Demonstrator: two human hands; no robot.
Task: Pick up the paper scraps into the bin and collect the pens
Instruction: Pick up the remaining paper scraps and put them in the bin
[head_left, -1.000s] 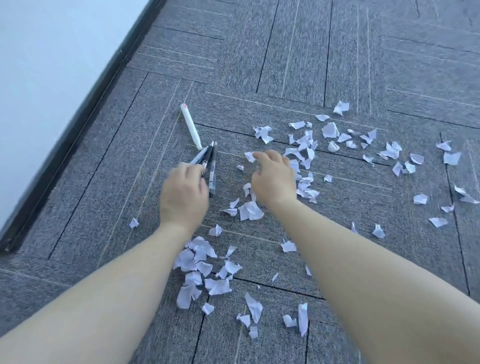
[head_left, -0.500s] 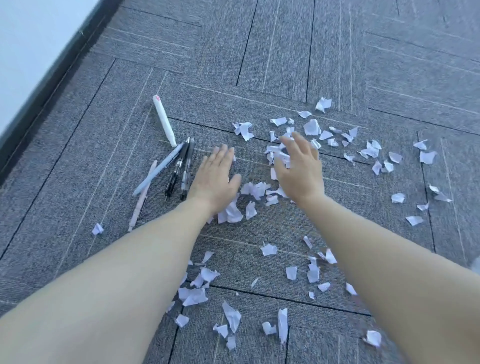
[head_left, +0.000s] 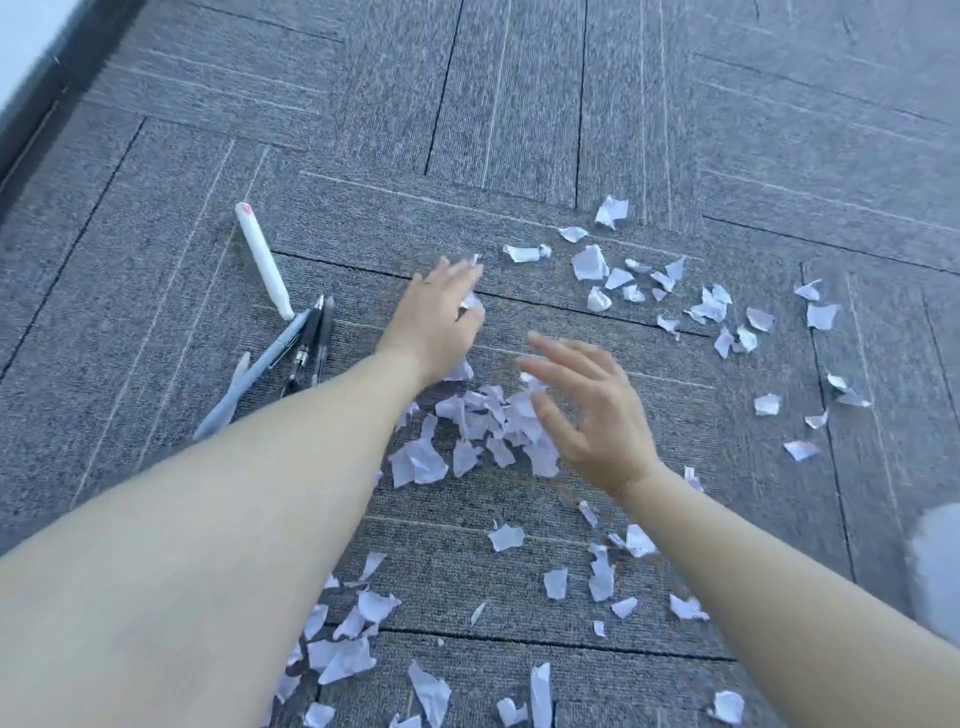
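White paper scraps lie scattered over the grey carpet. A gathered heap of scraps (head_left: 483, 426) sits between my hands. My left hand (head_left: 436, 322) reaches forward with fingers spread, flat over a few scraps beyond the heap. My right hand (head_left: 587, 410) hovers open at the heap's right side, palm turned left. More scraps (head_left: 670, 291) spread at the far right and others (head_left: 353, 639) near me. To the left lie a white pen (head_left: 262, 260), a grey-blue pen (head_left: 249, 379) and two black pens (head_left: 311, 343). No bin is recognisable.
A dark skirting strip and pale wall (head_left: 31, 83) run along the far left. A blurred white-grey object (head_left: 935, 561) shows at the right edge. Carpet tiles (head_left: 519, 104) stretch ahead beyond the scraps.
My left hand let go of the pens and moved right and forward over the scraps. My right hand pulled back toward me, sweeping scraps into a heap in the middle.
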